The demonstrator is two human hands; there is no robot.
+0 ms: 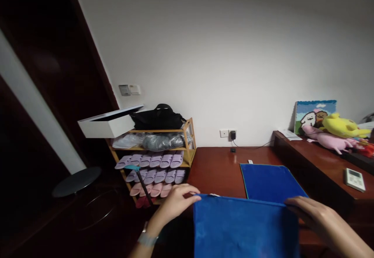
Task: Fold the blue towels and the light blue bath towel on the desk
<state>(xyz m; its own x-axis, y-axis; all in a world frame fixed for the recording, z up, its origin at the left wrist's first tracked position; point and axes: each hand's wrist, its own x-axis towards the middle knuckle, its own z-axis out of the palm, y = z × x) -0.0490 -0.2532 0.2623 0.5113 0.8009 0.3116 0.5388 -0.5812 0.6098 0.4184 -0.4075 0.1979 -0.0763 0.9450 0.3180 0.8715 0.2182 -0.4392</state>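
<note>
A blue cloth point(244, 227) hangs spread out in front of me, its top edge stretched between my two hands. My left hand point(178, 201) pinches the top left corner between thumb and fingers. At the top right corner, my right hand point(309, 211) has its fingers closed over the edge. Behind it, a second blue cloth point(270, 180) with a light green border lies flat on the reddish-brown table point(216, 168). The lower part of the held cloth runs out of view.
At left, a wooden rack point(189, 156) holds several slippers point(160, 159), a black bag point(157, 118) and a white box point(108, 127). A round black stool point(77, 182) stands further left. Plush toys point(330, 139) and a white remote point(354, 179) lie on the raised ledge point(327, 168) at right.
</note>
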